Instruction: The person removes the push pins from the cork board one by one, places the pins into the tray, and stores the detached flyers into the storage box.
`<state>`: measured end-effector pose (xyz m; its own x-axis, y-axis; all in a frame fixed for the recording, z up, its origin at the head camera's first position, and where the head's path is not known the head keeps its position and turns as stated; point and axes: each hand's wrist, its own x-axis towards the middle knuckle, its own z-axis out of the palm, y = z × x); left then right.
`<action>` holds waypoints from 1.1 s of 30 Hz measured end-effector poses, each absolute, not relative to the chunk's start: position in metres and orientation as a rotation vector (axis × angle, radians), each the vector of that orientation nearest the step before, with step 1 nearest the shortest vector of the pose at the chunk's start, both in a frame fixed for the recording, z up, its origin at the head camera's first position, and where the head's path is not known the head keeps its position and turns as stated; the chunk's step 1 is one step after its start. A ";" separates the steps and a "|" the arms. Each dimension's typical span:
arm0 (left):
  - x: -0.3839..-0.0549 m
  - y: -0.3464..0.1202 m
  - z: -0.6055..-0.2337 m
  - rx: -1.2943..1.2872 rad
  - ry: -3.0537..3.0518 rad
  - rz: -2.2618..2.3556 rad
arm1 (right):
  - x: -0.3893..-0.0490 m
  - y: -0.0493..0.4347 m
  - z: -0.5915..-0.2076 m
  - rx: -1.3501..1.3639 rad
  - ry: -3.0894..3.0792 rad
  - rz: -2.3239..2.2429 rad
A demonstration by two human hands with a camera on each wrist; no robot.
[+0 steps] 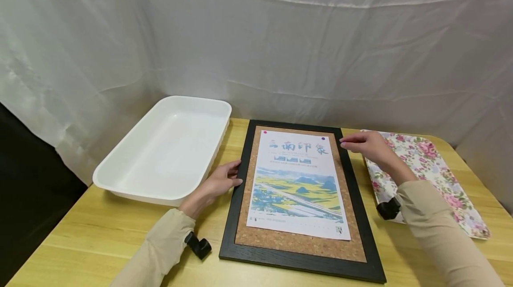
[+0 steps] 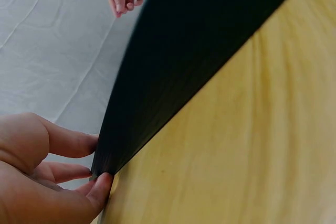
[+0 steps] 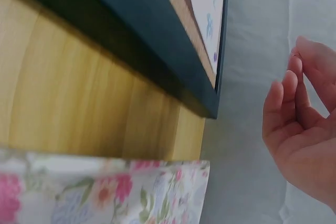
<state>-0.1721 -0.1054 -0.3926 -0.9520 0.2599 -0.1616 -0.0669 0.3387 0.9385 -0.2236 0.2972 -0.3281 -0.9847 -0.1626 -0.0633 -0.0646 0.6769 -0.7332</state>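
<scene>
A cork board [image 1: 300, 241] with a black frame lies flat on the table. On it is a printed landscape poster [image 1: 298, 184], with a red pushpin [image 1: 265, 132] and a purple pushpin [image 1: 323, 138] at its upper corners. My left hand [image 1: 219, 181] rests its fingertips against the frame's left side; the left wrist view has those fingertips [image 2: 103, 184] right at the black edge. Just above the frame's upper right side, my right hand [image 1: 369, 146] brings thumb and index finger together. Between these fingertips a thin pin [image 3: 296, 54] shows, its head hidden by the fingers.
A deep white plastic tray [image 1: 160, 153] stands left of the board. On the right lies a flower-patterned tray [image 1: 441, 180], partly behind the right forearm. A pale cloth [image 1: 280, 46] hangs behind the wooden table [image 1: 72, 233].
</scene>
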 end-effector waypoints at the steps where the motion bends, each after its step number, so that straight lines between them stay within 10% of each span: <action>1: -0.172 -0.105 -0.393 0.175 2.323 1.652 | -0.224 0.299 -0.328 -0.187 2.758 -1.213; 33: -0.172 -0.106 -0.394 0.183 2.307 1.662 | -0.217 0.372 -0.346 0.065 2.887 -1.162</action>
